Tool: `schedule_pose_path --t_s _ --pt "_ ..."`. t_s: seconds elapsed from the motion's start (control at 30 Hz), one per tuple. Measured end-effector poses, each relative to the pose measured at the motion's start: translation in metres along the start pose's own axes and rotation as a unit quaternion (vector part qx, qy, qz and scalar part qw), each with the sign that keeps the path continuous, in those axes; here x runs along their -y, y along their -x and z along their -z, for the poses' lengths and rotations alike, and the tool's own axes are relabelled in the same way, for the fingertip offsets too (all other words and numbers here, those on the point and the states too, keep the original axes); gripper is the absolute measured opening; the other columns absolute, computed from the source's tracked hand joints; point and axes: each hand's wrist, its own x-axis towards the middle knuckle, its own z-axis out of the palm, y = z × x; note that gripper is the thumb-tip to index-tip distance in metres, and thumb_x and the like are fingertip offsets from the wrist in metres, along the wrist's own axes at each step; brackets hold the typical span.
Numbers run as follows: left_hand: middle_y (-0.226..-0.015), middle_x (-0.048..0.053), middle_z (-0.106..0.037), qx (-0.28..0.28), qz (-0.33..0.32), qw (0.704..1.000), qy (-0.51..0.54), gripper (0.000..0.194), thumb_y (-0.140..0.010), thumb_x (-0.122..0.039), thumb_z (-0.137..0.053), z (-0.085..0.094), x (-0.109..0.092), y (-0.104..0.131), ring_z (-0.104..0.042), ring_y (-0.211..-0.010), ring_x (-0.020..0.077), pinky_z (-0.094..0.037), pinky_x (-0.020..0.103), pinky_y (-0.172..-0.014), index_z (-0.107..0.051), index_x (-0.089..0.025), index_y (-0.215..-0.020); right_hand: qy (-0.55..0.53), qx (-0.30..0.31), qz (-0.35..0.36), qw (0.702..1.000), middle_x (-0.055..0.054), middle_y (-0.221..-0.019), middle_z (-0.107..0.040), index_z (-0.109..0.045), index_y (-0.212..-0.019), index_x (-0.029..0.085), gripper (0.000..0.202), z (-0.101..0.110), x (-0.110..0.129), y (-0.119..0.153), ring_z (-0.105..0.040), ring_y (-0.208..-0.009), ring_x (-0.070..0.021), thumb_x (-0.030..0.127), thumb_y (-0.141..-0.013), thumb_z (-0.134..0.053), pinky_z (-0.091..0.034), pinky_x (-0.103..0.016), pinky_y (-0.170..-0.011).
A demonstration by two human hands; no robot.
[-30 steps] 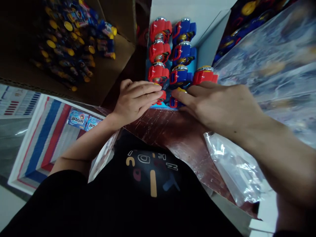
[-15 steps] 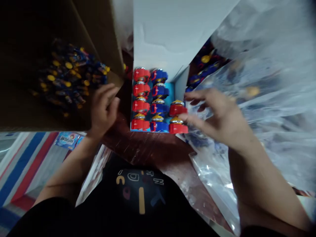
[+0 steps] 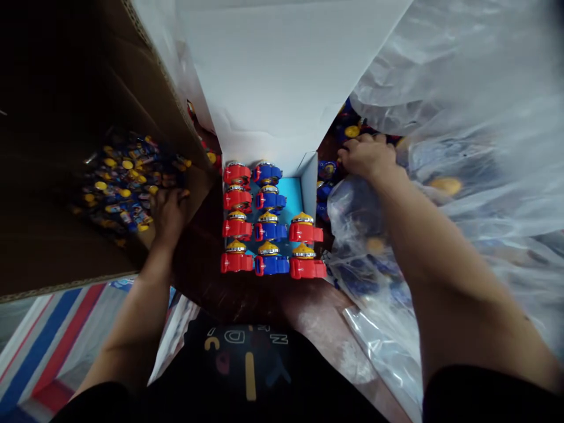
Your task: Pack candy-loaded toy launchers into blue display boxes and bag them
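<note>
My left hand (image 3: 168,214) reaches into a brown cardboard box (image 3: 152,56), at the edge of a pile of small wrapped pieces (image 3: 127,182) with yellow round ends. Its fingers are apart, somewhat blurred. On the other side my right hand (image 3: 368,155) lies over a heap of blue toys (image 3: 326,170), fingers spread and bent down, tips partly hidden. Between them stands an open white display box (image 3: 295,76) with a blue inside. It holds a column of red watch-like toys (image 3: 237,229), a column of blue ones (image 3: 271,232) and two more red ones (image 3: 305,235), all with silver rims; several show yellow domed tops.
Clear plastic bags (image 3: 467,153) with toys inside spread over the right side. The dark red tabletop (image 3: 247,299) shows in front of the white box. A striped sheet (image 3: 57,341) lies at lower left. The cardboard box's wall rises close to the white box.
My right hand has left the red toys in the white box and moved out to the heap at right. My left hand has gone deeper into the cardboard box. The view has shifted.
</note>
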Motion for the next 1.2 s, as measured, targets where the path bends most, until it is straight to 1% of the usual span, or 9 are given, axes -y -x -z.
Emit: schedule_pose_path --t_s 0.1,0.2,0.33,0.4,0.53,0.63,0.73,1.0,1.2 --pt "-0.141 0.018 -0.067 0.057 0.002 0.998 -0.003 0.038 -0.106 -0.033 -0.055 0.002 -0.019 0.007 -0.055 -0.14 0.0387 -0.038 0.056 -0.126 -0.072 -0.02 -0.137 0.039 0.049 -0.047 0.997 -0.041 -0.144 -0.059 -0.075 -0.114 -0.01 0.103 -0.014 0.027 0.017 -0.052 -0.147 -0.0523 0.084 -0.087 -0.045 -0.043 -0.062 -0.103" --pt "-0.137 0.016 -0.07 0.073 -0.024 0.995 0.056 0.036 -0.106 -0.031 -0.055 -0.001 -0.034 0.01 -0.058 -0.137 0.0357 -0.04 0.055 -0.125 -0.07 -0.02 -0.136 0.055 0.114 -0.069 0.99 -0.04 -0.144 -0.06 -0.072 -0.124 -0.011 0.105 -0.021 0.047 0.022 -0.062 -0.139 -0.0449 0.084 -0.087 -0.048 -0.046 -0.056 -0.103" --pt "-0.131 0.015 -0.071 -0.016 -0.049 0.982 0.184 0.037 -0.107 -0.038 -0.057 0.015 -0.042 0.017 -0.065 -0.127 0.0301 -0.051 0.046 -0.115 -0.067 -0.018 -0.135 0.044 0.172 -0.037 0.983 -0.027 -0.129 -0.074 -0.073 -0.133 0.003 0.077 0.002 0.048 0.025 -0.073 -0.119 -0.0276 0.06 -0.084 -0.085 -0.053 -0.043 -0.102" --pt "-0.131 0.013 -0.072 -0.05 -0.07 0.969 0.233 0.039 -0.108 -0.043 -0.059 0.041 -0.046 0.025 -0.067 -0.125 0.0268 -0.053 0.041 -0.113 -0.067 -0.02 -0.138 0.033 0.108 -0.012 0.993 -0.025 -0.134 -0.073 -0.071 -0.142 0.011 0.069 0.027 0.045 0.041 -0.07 -0.124 -0.0287 0.051 -0.088 -0.088 -0.054 -0.045 -0.107" --pt "-0.126 0.007 -0.073 0.034 -0.141 0.938 0.314 0.034 -0.111 -0.043 -0.06 0.102 -0.081 0.043 -0.069 -0.118 0.0217 -0.056 0.036 -0.109 -0.069 -0.026 -0.139 -0.086 -0.148 0.182 0.968 -0.018 -0.13 -0.073 -0.074 -0.138 0.019 0.065 0.081 0.059 0.101 -0.065 -0.132 -0.035 0.06 -0.09 -0.086 -0.053 -0.055 -0.114" --pt "-0.118 0.006 -0.072 0.14 -0.23 0.886 0.377 0.03 -0.112 -0.041 -0.061 0.124 -0.124 0.048 -0.07 -0.111 0.0204 -0.058 0.034 -0.102 -0.072 -0.025 -0.135 -0.161 -0.115 0.373 0.907 -0.011 -0.122 -0.073 -0.072 -0.136 0.026 0.053 0.103 0.093 0.145 -0.071 -0.118 -0.0277 0.055 -0.093 -0.084 -0.061 -0.049 -0.103" --pt "-0.116 0.006 -0.072 0.184 -0.289 0.848 0.406 0.025 -0.11 -0.034 -0.066 0.126 -0.16 0.048 -0.07 -0.108 0.0198 -0.058 0.033 -0.1 -0.073 -0.022 -0.13 -0.158 -0.059 0.454 0.875 -0.01 -0.123 -0.066 -0.069 -0.136 0.025 0.046 0.107 0.125 0.168 -0.071 -0.11 -0.0218 0.049 -0.098 -0.08 -0.066 -0.039 -0.093" --pt "-0.113 0.008 -0.069 0.063 -0.433 0.843 0.313 0.021 -0.111 -0.032 -0.064 0.125 -0.181 0.043 -0.069 -0.105 0.021 -0.061 0.034 -0.094 -0.071 -0.022 -0.128 -0.193 -0.034 0.379 0.904 -0.007 -0.119 -0.064 -0.072 -0.128 0.029 0.036 0.111 0.131 0.183 -0.067 -0.107 -0.0213 0.046 -0.098 -0.082 -0.062 -0.035 -0.083" --pt "-0.113 0.002 -0.072 -0.081 -0.505 0.832 0.217 0.044 -0.113 -0.029 -0.064 0.103 -0.174 0.046 -0.07 -0.097 0.0171 -0.059 0.032 -0.095 -0.057 -0.031 -0.156 -0.399 0.206 0.181 0.875 0.002 -0.085 -0.07 -0.074 -0.11 0.027 0.04 0.114 0.133 0.172 -0.063 -0.068 -0.0133 0.061 -0.091 -0.084 -0.055 -0.03 -0.06"
